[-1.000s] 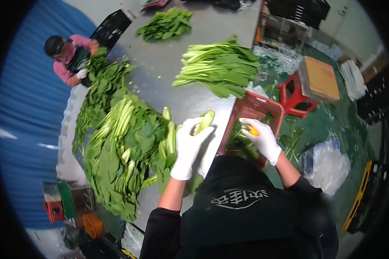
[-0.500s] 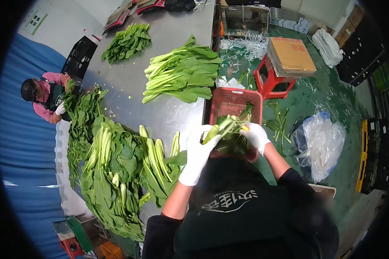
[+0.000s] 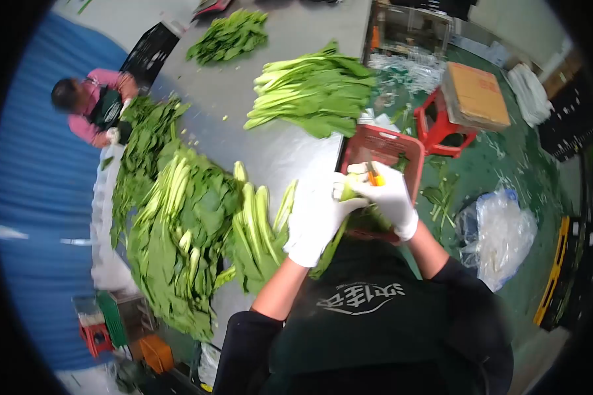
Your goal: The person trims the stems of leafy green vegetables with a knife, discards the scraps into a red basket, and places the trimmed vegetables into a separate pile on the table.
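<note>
My left hand point(image 3: 319, 214), in a white glove, is closed around a leafy green stalk point(image 3: 346, 192), whose leaf hangs down toward my apron. Close against it, my gloved right hand point(image 3: 390, 199) grips a small knife point(image 3: 375, 178) with an orange and yellow handle. The blade is blurred and hard to make out. Both hands are over the near end of a red plastic basket point(image 3: 412, 153), which has green leaves inside. Left of my left hand, loose stalks point(image 3: 260, 220) lie beside a large heap of leafy greens point(image 3: 178, 237).
A neat pile of greens point(image 3: 316, 89) and a smaller bunch point(image 3: 227, 36) lie farther up the metal table point(image 3: 211, 108). Across it a person in pink sleeves point(image 3: 102, 108) handles greens. A red stool point(image 3: 445, 125) carries a cardboard box point(image 3: 478, 95); a plastic bag point(image 3: 501, 237) lies on the floor.
My hands have come together at the stalk, and the knife now points upward. Trimmings seen between my hands before are gone from there. The whole view has shifted.
</note>
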Action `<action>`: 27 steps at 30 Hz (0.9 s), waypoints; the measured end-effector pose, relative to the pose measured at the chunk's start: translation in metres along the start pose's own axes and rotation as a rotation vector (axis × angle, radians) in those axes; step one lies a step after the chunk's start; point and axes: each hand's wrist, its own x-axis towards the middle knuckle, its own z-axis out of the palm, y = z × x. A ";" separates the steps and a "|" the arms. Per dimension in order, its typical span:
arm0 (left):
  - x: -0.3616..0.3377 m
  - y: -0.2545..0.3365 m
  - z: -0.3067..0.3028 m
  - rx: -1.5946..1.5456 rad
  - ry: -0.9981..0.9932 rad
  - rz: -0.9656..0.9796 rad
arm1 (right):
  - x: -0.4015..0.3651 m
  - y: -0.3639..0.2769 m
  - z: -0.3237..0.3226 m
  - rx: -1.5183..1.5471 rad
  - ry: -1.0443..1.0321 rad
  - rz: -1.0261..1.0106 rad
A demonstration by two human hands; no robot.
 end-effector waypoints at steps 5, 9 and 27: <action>-0.013 -0.013 -0.030 -0.142 -0.132 -0.216 | -0.005 0.006 0.001 -0.156 -0.084 0.107; -0.021 -0.036 -0.071 0.319 0.164 -0.203 | 0.001 0.025 -0.026 -0.112 0.066 0.051; -0.028 -0.111 -0.095 0.670 0.254 -0.433 | -0.006 0.086 -0.013 -0.640 -0.010 -0.074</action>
